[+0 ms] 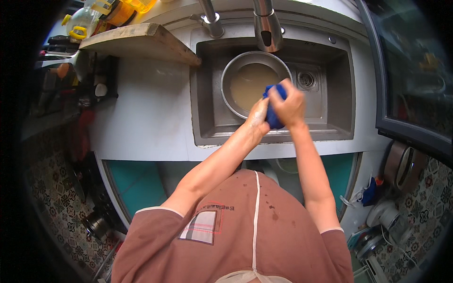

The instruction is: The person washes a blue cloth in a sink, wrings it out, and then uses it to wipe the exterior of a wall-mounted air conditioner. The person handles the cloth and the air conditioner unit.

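Both my hands grip a bunched blue cloth (275, 111) above the right rim of a round metal basin. My left hand (260, 115) holds it from the left, its skin wet with whitish suds. Slightly blurred, my right hand (291, 104) closes over the cloth's upper right side. The metal basin (226, 79) stands in the left part of a steel sink (338, 85) and holds cloudy, brownish water (251, 85). A pull-out faucet head (269, 35) hangs over the basin's back rim, and a second, slimmer tap (213, 26) rises to its left.
A thick wooden board (141, 40) juts toward the sink's back left corner. Bottles (118, 12) and a dark rack with utensils (76, 67) stand at the left. The sink drain (307, 80) lies right of the basin. A dark-framed glass panel (380, 78) borders the counter's right side.
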The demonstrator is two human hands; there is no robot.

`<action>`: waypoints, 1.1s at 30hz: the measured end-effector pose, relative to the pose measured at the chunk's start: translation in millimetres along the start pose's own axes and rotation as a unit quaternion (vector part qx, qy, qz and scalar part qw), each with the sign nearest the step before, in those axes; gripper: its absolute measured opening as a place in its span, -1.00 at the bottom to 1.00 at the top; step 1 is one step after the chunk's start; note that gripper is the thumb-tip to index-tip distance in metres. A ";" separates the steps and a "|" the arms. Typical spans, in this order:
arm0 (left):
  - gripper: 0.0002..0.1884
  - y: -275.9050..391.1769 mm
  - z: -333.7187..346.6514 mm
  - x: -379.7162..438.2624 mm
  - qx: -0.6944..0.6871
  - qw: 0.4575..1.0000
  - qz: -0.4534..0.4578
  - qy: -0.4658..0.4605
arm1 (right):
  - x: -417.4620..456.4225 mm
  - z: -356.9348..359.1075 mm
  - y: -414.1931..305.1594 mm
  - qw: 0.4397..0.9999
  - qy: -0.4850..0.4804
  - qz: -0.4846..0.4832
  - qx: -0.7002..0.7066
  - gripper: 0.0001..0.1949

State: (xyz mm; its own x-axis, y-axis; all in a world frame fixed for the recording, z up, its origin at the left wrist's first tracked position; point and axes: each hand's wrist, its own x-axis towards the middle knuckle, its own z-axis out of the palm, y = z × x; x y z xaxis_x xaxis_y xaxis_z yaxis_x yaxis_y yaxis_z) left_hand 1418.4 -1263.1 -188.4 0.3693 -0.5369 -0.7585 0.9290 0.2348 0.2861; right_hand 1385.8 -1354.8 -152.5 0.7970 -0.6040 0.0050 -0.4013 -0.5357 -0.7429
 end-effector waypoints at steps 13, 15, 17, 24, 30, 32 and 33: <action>-0.64 -4.5 9.4 -1.9 0.007 0.999 0.033 0.017 | 12.9 9.5 6.3 0.998 0.046 -0.010 -0.049 -0.78; -0.61 14.3 2.6 5.8 -0.064 0.998 0.023 -0.011 | -17.5 7.2 -21.8 0.997 0.019 -0.075 -0.025 -0.77; -0.65 25.5 -42.3 35.2 -0.071 0.989 -0.055 -0.116 | -36.6 7.2 -53.3 0.992 0.008 -0.127 0.005 -0.75; -0.60 52.0 -4.1 -24.6 0.065 0.995 0.067 -0.021 | 11.1 -13.1 58.9 0.935 -0.085 0.200 0.280 -0.72; -0.82 56.2 -32.2 9.9 -0.107 0.994 0.022 0.010 | -6.1 -27.6 24.1 0.923 -0.215 -0.064 0.314 -0.71; -0.87 40.3 -50.6 36.7 -0.076 0.996 0.023 -0.043 | -25.4 -18.0 -31.2 0.956 -0.216 -0.176 0.092 -0.79; -0.82 37.2 -56.3 40.4 -0.061 0.993 -0.023 -0.101 | -34.0 -13.3 -54.8 0.953 -0.211 -0.214 -0.025 -0.80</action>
State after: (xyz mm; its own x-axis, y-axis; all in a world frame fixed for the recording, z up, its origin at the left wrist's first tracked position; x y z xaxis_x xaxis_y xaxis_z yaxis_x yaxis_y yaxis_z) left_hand 1466.5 -1230.3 -241.3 0.3353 -0.6983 -0.6324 0.9398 0.2954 0.1721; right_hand 1374.7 -1312.7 -103.1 0.9990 -0.0379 0.0233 -0.0108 -0.7137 -0.7004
